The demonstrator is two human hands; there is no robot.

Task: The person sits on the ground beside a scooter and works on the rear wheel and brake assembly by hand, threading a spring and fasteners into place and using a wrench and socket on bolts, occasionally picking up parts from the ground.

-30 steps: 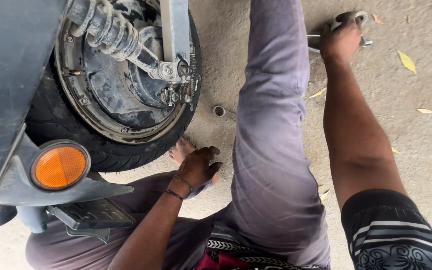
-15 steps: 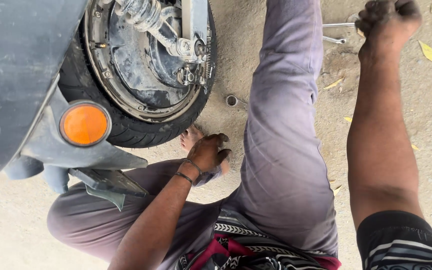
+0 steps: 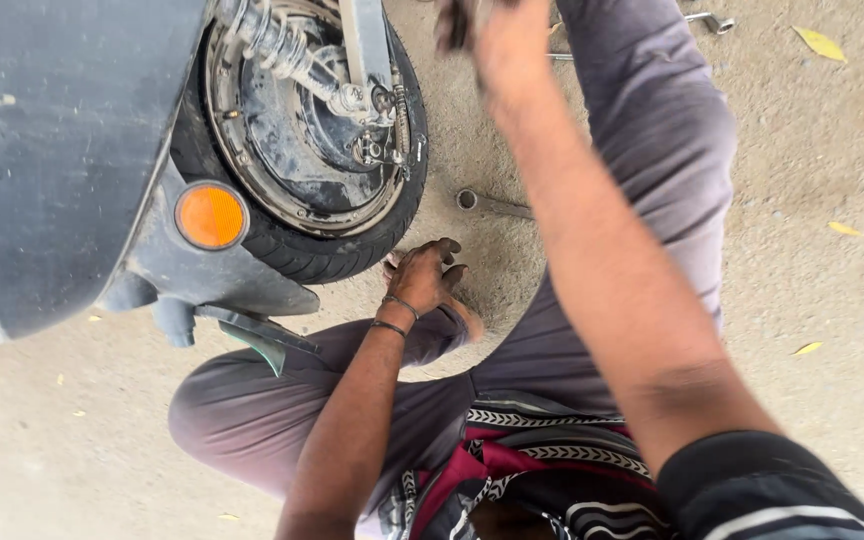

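I sit on the ground beside a scooter's rear wheel (image 3: pixel 302 250), whose hub (image 3: pixel 337 140) is bare and greasy. My left hand (image 3: pixel 425 275), dirty and wearing a wrist band, rests with fingers apart on my bare foot just below the tyre. At the top edge my right hand (image 3: pixel 477 25) is raised over my stretched leg, close to the wheel. It is blurred and partly cut off, so what it holds is unclear. A ring spanner (image 3: pixel 492 204) lies on the ground between the tyre and my leg.
The scooter's grey body panel (image 3: pixel 62 150) with an orange reflector (image 3: pixel 210 216) fills the left. A shock spring (image 3: pixel 267 40) runs down to the hub. Another spanner (image 3: pixel 704 20) lies at the top right. Yellow leaves (image 3: pixel 820 43) dot the sandy ground.
My right hand has left the spanners at the far right and swung left across my leg toward the wheel. My left hand stays on my foot.
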